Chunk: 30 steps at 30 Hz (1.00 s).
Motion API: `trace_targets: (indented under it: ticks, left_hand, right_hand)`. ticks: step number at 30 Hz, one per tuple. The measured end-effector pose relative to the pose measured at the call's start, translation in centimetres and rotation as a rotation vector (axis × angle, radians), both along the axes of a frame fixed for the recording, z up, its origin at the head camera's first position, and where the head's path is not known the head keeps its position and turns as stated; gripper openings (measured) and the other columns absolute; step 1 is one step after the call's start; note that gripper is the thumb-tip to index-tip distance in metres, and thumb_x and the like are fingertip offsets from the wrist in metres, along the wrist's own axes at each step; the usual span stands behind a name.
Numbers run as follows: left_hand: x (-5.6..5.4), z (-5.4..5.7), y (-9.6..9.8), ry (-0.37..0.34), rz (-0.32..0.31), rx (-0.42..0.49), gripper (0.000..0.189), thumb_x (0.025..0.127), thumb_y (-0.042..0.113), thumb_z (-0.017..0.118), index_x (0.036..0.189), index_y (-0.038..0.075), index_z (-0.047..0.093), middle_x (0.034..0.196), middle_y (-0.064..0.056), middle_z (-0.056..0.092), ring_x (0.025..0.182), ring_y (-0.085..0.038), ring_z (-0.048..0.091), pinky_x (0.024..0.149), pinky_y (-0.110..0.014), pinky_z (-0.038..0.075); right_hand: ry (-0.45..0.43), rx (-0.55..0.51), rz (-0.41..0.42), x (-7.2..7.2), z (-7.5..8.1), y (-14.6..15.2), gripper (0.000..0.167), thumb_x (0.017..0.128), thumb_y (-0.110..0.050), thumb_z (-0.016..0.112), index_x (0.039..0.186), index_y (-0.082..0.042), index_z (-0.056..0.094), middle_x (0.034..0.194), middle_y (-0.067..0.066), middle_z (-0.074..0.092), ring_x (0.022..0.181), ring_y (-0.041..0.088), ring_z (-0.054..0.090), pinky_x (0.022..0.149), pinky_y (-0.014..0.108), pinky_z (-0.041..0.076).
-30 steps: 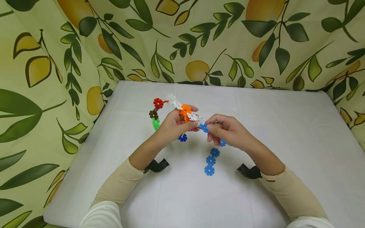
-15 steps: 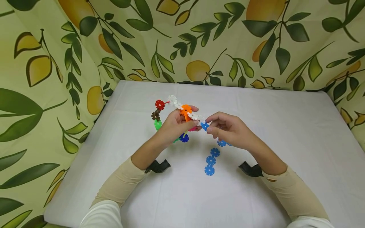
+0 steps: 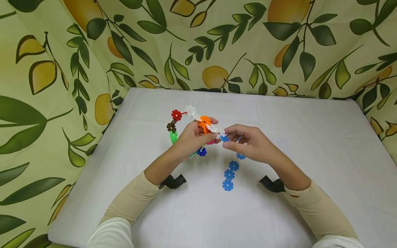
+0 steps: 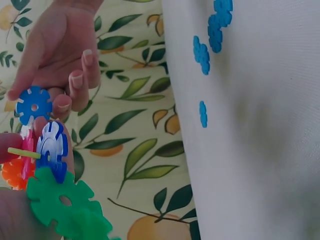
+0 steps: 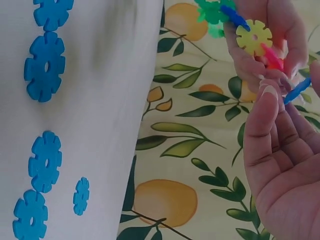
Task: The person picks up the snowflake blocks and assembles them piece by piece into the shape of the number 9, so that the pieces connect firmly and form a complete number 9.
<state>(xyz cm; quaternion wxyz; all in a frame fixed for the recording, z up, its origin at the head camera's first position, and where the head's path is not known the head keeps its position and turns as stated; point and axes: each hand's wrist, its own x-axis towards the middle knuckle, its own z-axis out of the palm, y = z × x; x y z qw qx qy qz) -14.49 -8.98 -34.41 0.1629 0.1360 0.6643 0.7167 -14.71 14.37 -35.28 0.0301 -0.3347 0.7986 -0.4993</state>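
Note:
My left hand (image 3: 193,136) grips a chain of interlocking snowflake discs above the table. In the head view its orange disc (image 3: 204,122) and white discs (image 3: 215,131) lie at the fingers, while a red disc (image 3: 176,115), a brown disc (image 3: 171,126) and a light green disc (image 3: 173,137) curve off to the left. A yellow disc (image 5: 254,37) and a dark blue disc (image 3: 202,151) hang below. With thumb and forefinger, my right hand (image 3: 248,142) pinches a blue snowflake disc (image 4: 34,106) at the chain's white end. Part of the chain is hidden behind the left hand.
Several loose blue discs (image 3: 229,174) lie on the white-covered table (image 3: 192,213) in front of the right hand, some partly behind it. Black straps (image 3: 173,181) hang at both wrists. A leaf-and-fruit patterned cloth (image 3: 186,44) stands behind and to the left.
The chain and left hand have shifted slightly right. My right thumb and forefinger have changed their hold on the blue disc, which is now tilted differently at the white disc.

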Motion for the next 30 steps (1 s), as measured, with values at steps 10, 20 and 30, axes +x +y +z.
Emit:
trace_targets:
  ticks: [10, 20, 30]
  left_hand:
    - [0.0, 0.2, 0.0, -0.040, 0.064, 0.092, 0.050, 0.099, -0.008, 0.052, 0.146, 0.003, 0.039, 0.128, -0.022, 0.059, 0.114, -0.031, 0.065, 0.095, -0.034, 0.052]
    - [-0.7, -0.1, 0.1, -0.094, 0.182, 0.303, 0.047, 0.099, -0.010, 0.051, 0.143, 0.004, 0.039, 0.127, -0.027, 0.058, 0.112, -0.035, 0.066, 0.093, -0.038, 0.053]
    - [0.5, -0.6, 1.1, -0.106, 0.121, 0.227, 0.050, 0.099, -0.008, 0.053, 0.145, 0.005, 0.039, 0.124, -0.026, 0.060, 0.115, -0.037, 0.064, 0.095, -0.034, 0.052]
  right_hand:
    - [-0.046, 0.127, -0.029, -0.6, 0.0, 0.3, 0.032, 0.094, -0.011, 0.072, 0.124, -0.004, 0.064, 0.094, 0.001, 0.068, 0.078, 0.018, 0.061, 0.067, 0.031, 0.054]
    - [0.200, 0.303, -0.109, -0.6, -0.9, -0.5, 0.015, 0.092, -0.011, 0.074, 0.107, -0.007, 0.071, 0.091, -0.001, 0.070, 0.077, 0.013, 0.061, 0.065, 0.031, 0.055]
    - [0.583, 0.097, -0.279, -0.4, -0.6, -0.6, 0.027, 0.086, -0.006, 0.076, 0.112, 0.000, 0.068, 0.103, 0.010, 0.072, 0.080, 0.018, 0.066, 0.059, 0.032, 0.056]
